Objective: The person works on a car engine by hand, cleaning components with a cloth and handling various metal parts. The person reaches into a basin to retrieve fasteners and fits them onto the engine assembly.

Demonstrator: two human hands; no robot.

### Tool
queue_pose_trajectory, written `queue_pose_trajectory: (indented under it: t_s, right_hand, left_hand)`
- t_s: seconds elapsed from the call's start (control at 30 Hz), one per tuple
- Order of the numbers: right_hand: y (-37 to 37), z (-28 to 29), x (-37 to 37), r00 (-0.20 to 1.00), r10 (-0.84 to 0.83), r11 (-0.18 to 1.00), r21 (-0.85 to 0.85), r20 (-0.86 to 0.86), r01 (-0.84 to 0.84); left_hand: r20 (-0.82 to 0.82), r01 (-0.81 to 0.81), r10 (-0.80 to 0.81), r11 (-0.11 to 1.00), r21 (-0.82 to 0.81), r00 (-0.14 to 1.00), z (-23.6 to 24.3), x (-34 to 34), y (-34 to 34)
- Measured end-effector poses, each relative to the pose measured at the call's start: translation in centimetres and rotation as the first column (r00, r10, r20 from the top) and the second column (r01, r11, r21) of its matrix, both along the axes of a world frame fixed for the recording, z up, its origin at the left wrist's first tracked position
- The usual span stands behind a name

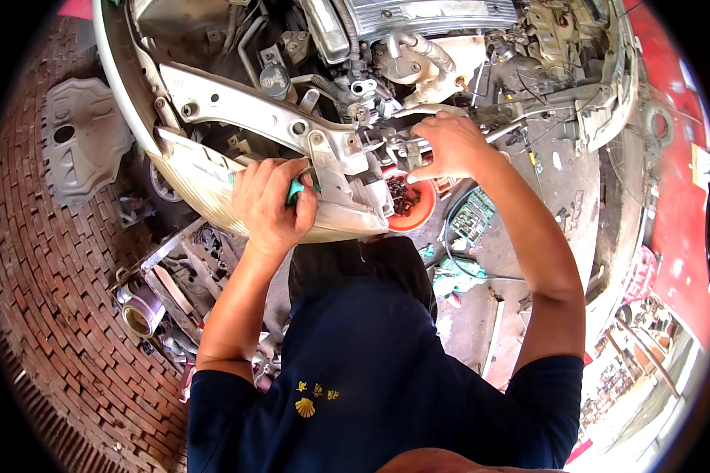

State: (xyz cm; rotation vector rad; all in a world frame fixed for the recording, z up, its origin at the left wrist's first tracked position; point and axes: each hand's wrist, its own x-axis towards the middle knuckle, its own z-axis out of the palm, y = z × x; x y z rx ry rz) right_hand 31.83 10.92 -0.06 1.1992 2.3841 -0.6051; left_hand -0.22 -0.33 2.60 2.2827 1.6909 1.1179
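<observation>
My left hand is closed around a teal-handled tool, whose working end I cannot make out. It rests at the top edge of the car's yellowed headlight, beside the pale metal front frame. To the right, my right hand is at the front crossmember, thumb and fingers spread apart around a small metal bracket. Whether the fingertips touch it is unclear. Just below that bracket, an orange bowl holds dark small fasteners.
The engine bay opens beyond my hands. A green socket set and a teal cloth lie on the floor at right, near a dark hose. A grey molded cover lies on bricks at left, with scrap parts nearer.
</observation>
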Motion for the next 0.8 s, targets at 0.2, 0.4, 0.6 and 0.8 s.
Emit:
queue_pose_trajectory:
  t_s: [0.2, 0.4, 0.6, 0.8]
  right_hand:
    - [-2.3, -0.1, 1.5, 0.993, -0.06, 0.987, 0.145, -0.101, 0.074]
    - [-1.1, 1.6, 7.8, 0.758, -0.446, 0.894, -0.189, -0.476, 0.407]
    - [2.5, -0.6, 14.2, 0.307, -0.554, 0.795, -0.382, -0.774, 0.471]
    - [4.3, -1.0, 10.5, 0.166, -0.605, 0.749, -0.486, -0.779, 0.451]
  left_hand:
    - [0.021, 0.065, -0.065, 0.998, -0.008, 0.998, 0.3, -0.1, 0.3]
    - [0.135, 0.095, -0.097, 0.995, 0.019, 0.986, 0.0, 0.0, -1.0]
    - [0.735, 0.346, 0.19, 0.788, -0.51, 0.651, -2.7, 12.6, -3.0]
    - [0.727, 0.674, 0.679, 0.49, -0.554, 0.103, -8.1, 20.0, 0.2]
